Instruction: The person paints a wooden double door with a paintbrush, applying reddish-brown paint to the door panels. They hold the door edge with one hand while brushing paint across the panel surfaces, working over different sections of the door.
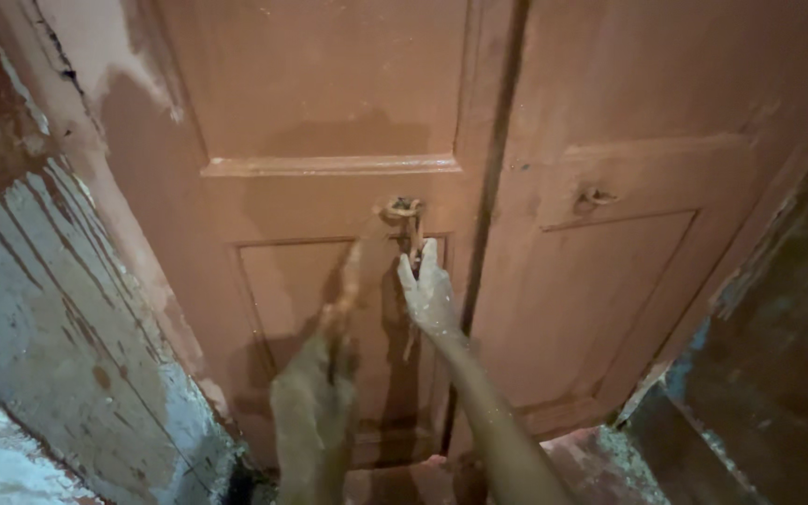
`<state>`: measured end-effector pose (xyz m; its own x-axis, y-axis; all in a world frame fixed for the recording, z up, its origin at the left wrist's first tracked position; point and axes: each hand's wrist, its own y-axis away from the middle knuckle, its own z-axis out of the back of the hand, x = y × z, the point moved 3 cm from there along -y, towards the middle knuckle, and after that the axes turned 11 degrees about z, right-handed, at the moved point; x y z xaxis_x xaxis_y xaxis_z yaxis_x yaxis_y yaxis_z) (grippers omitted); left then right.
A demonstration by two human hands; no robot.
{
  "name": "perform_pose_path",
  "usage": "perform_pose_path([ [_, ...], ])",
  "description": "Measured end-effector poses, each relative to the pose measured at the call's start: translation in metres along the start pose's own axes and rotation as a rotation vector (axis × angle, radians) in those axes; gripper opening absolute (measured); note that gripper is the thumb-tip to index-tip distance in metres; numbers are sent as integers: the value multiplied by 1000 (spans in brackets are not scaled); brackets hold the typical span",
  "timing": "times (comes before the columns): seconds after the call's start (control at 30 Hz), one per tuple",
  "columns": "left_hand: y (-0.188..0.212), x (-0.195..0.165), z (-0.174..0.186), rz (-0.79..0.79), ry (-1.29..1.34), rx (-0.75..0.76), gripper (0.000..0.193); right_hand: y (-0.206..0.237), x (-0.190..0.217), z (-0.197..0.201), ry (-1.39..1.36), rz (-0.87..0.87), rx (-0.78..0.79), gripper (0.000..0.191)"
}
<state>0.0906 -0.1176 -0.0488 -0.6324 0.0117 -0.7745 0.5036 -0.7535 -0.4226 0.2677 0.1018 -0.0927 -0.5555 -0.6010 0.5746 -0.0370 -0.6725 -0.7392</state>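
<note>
A reddish-brown double wooden door [329,93] fills the view. A metal latch ring with a short chain [404,213] hangs on the left leaf near the middle gap. My left hand [315,393] is blurred and gripped around a thin paintbrush [353,276] whose tip reaches up to the latch. My right hand [427,292], pale with dust or paint, is stretched out with its fingers pointing up. Its fingertips touch the chain just under the ring.
The right door leaf has a small knob-like fitting [594,198]. A peeling, paint-streaked wall [58,318] stands close on the left. A dark frame edge [778,327] is on the right. A rough stone threshold [600,468] lies below the door.
</note>
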Motion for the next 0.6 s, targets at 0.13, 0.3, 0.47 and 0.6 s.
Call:
perform_pose_path([
  [0.13,-19,22,34,33,-165,-153,27,-1,6,5,-37,-17,0,55],
  [0.3,-7,26,45,-3,-117,-308,32,-1,14,6,2,-47,8,55],
  [0.47,-8,7,35,-51,72,-251,38,-1,6,3,14,-160,68,61],
  [0.6,13,6,-11,193,407,-21,44,0,4,3,17,72,-26,61],
])
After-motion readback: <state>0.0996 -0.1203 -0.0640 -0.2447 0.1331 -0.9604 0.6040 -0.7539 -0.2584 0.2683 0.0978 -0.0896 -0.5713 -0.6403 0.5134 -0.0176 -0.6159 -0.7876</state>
